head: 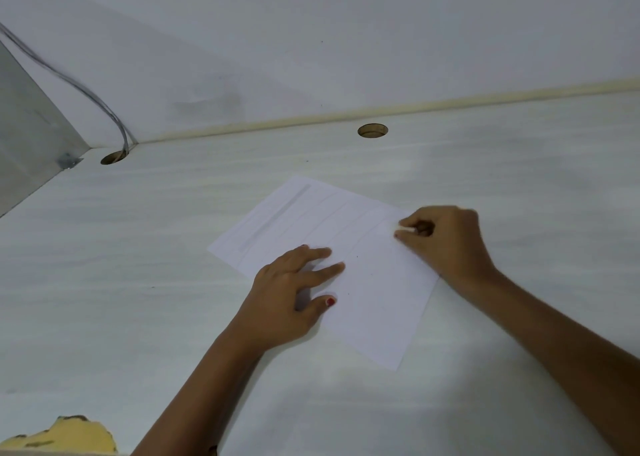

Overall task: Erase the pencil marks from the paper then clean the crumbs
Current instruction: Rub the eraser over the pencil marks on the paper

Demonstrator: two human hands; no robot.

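faint lines on the paper (363, 282), perhaps writing, nothing legible

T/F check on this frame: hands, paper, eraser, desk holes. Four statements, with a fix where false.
1. The left hand lies flat on the paper, fingers straight. True.
2. The paper hangs over the front edge of the desk. False: it lies wholly on the desk.
3. The right hand pinches a small white eraser by the paper's right edge. True.
4. The cable drops into the hole nearest the right hand. False: it goes into the corner hole at the far left; the other hole has no cable.
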